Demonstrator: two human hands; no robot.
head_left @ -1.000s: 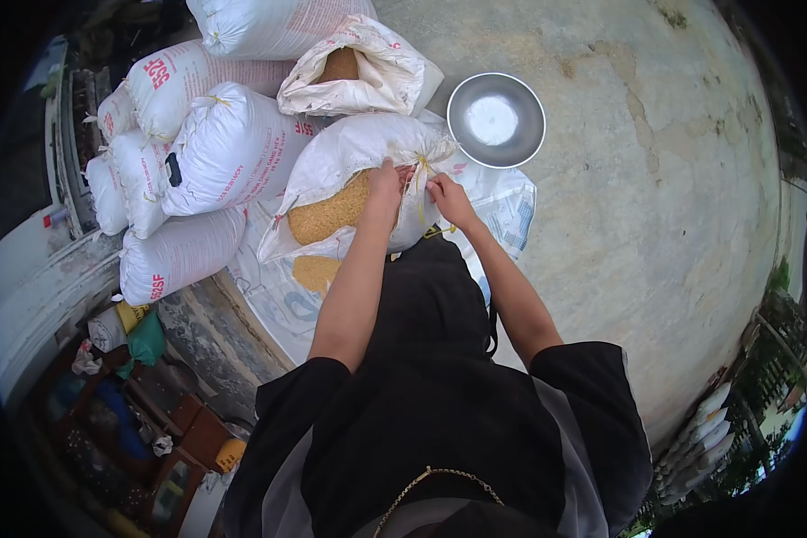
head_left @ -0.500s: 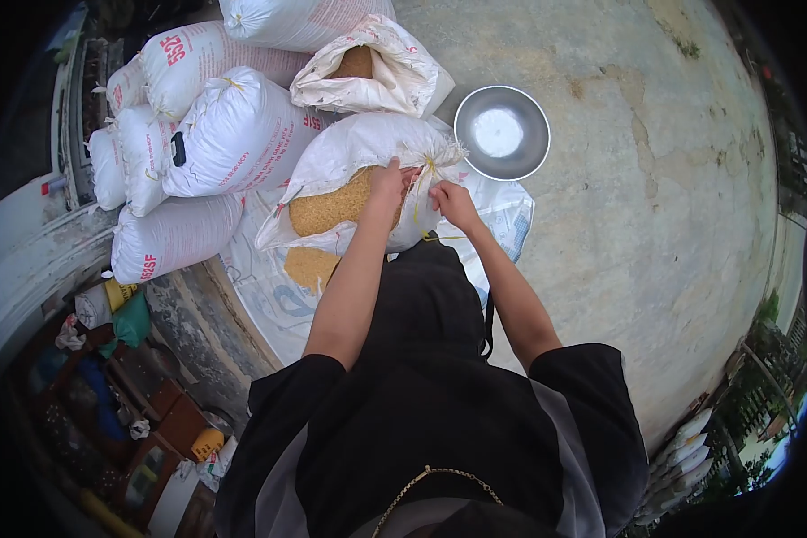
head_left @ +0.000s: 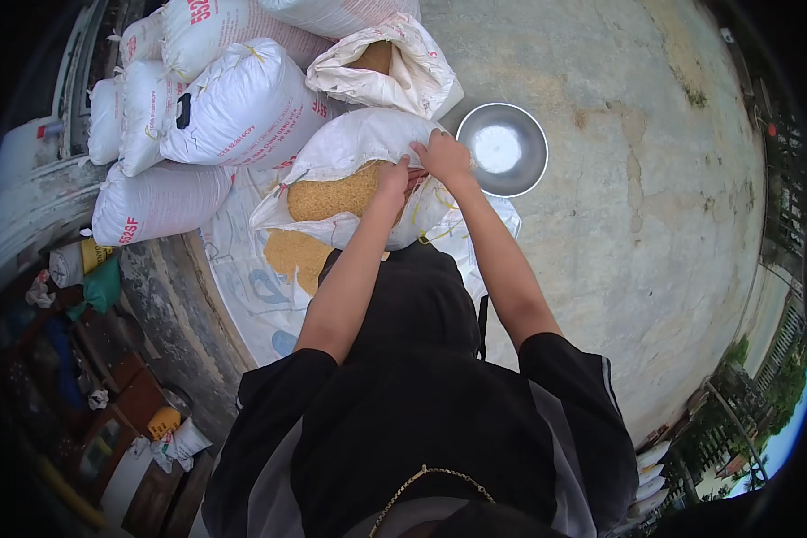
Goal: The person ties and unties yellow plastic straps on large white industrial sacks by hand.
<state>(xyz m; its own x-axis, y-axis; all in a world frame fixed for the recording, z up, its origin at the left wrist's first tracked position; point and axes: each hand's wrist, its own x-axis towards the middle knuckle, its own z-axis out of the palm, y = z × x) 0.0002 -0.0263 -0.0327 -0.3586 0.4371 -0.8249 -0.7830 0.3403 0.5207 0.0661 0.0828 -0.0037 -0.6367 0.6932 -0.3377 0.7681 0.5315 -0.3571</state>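
Observation:
A white woven sack (head_left: 336,143) lies on its side in front of me, with a wide gap showing golden grain (head_left: 327,199). My left hand (head_left: 393,179) is closed on the sack's edge at the right end of the gap. Just to its right, my right hand (head_left: 446,160) grips the sack's upper fabric near the gathered end, fingers bent into the cloth. A yellow string (head_left: 435,235) hangs at that end, below my right hand. The fingertips are partly hidden in the folds. Some loose grain (head_left: 294,255) lies on the white sheet (head_left: 242,291) beneath.
A metal basin (head_left: 531,152) stands right of the sack. Behind it is an open sack (head_left: 430,76) with brownish contents. Full tied sacks (head_left: 242,112) are piled at the left. Concrete floor (head_left: 628,269) spreads to the right, and clutter (head_left: 108,359) lies at lower left.
My right hand has moved up and left from beside the yellow tie onto the sack's upper fabric, close to my left hand. My left hand stays at the gap. The view has shifted slightly.

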